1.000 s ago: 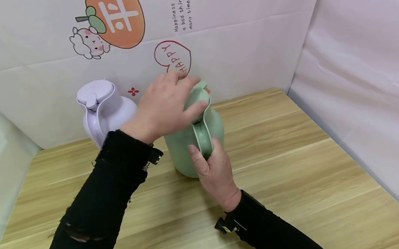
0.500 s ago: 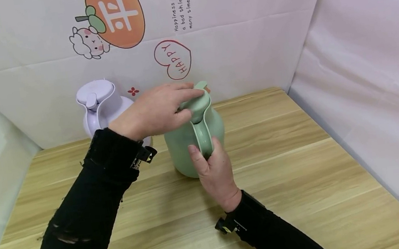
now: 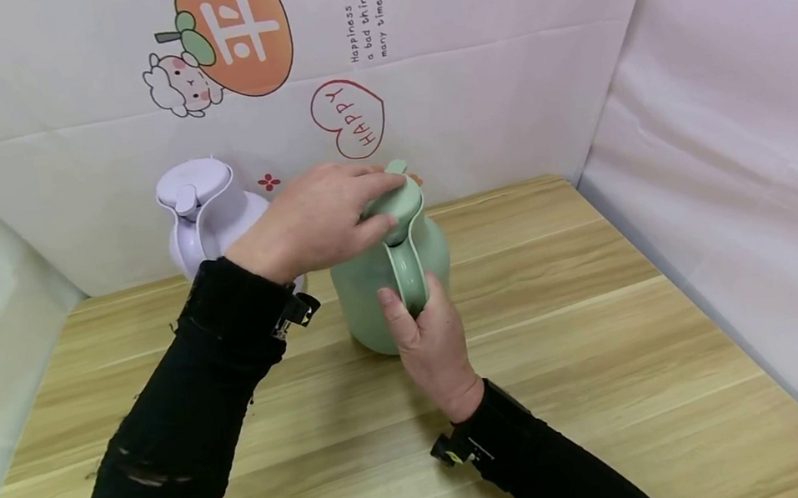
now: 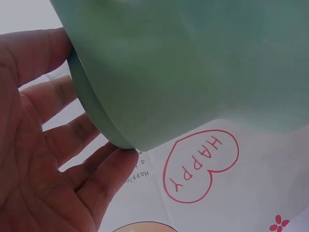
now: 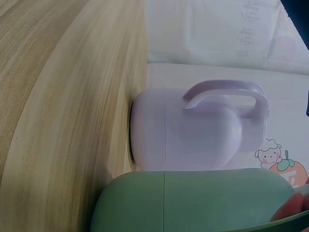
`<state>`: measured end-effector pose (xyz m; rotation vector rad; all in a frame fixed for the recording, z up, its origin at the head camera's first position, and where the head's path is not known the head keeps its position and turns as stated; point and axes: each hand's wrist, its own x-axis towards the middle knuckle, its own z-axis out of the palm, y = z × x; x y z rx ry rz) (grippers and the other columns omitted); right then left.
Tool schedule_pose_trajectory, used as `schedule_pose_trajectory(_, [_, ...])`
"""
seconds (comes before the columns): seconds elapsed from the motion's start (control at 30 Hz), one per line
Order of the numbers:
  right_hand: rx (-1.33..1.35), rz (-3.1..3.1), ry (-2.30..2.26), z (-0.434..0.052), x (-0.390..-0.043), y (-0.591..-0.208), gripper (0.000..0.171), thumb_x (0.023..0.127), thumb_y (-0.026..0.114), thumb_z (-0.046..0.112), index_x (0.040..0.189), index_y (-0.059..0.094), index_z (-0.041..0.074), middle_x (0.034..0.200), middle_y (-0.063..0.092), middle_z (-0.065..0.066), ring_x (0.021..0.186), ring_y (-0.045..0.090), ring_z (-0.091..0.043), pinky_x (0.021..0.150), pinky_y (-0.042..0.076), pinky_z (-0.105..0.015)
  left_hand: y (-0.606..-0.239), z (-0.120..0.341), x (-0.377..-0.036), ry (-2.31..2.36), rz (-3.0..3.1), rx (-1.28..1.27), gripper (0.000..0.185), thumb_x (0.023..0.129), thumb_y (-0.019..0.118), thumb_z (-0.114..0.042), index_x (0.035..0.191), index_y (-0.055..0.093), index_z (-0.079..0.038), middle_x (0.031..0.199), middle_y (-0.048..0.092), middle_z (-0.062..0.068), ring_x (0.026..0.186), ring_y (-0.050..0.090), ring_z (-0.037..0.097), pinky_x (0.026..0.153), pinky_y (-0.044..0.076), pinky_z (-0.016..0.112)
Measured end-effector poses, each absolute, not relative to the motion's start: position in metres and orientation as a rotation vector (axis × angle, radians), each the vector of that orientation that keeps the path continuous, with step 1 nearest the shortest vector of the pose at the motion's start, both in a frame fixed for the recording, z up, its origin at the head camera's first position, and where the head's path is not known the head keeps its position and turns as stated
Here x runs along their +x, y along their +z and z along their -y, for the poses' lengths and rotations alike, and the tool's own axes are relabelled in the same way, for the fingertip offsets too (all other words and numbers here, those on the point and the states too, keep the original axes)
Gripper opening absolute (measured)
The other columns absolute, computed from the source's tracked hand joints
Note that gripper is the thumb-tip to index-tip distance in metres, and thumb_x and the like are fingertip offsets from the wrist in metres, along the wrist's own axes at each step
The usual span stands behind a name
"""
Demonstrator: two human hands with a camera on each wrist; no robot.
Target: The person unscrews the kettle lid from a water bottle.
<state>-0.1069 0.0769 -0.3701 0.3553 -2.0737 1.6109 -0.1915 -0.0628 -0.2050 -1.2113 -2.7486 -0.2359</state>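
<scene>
Head view gives me the green jug [image 3: 376, 302] standing upright near the back of the wooden table [image 3: 610, 356], with bare tabletop open to its right and front. The lilac jug [image 3: 209, 215] stands just beside it on the left, close to the back wall. My right hand [image 3: 430, 346] is wrapped around the green jug's handle [image 3: 405, 269]. My left hand [image 3: 322, 217] lies over the lid [image 3: 400, 198], fingers curled about its rim.
</scene>
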Motion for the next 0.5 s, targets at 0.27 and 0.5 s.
schedule_pose_trajectory(0.27, [0.352, 2.075, 1.611, -0.0769, -0.1059, -0.3686, 0.034, 0.105, 0.063, 0.026, 0.124, 0.056, -0.002, 0.099, 0.065, -0.011, 0.089, 0.063, -0.02, 0.078, 0.054, -0.035, -0.2068, 0.0597, -0.189, -0.168, 2.741, -1.126, 0.051, 0.104, 0.06, -0.041, 0.148, 0.06, -0.016, 0.147, 0.062, 0.009, 0.131, 0.06, 0.034, 0.111, 0.046, 0.049])
schedule_pose_trajectory(0.5, [0.342, 2.083, 1.59, -0.077, -0.1057, -0.3687, 0.035, 0.105, 0.063, 0.026, 0.124, 0.056, -0.003, 0.101, 0.067, -0.013, 0.089, 0.064, -0.021, 0.077, 0.055, -0.036, -0.2101, 0.0566, -0.1867, -0.131, 2.73, -1.046, 0.052, 0.103, 0.058, -0.049, 0.145, 0.062, -0.017, 0.14, 0.065, 0.01, 0.127, 0.06, 0.035, 0.109, 0.047, 0.049])
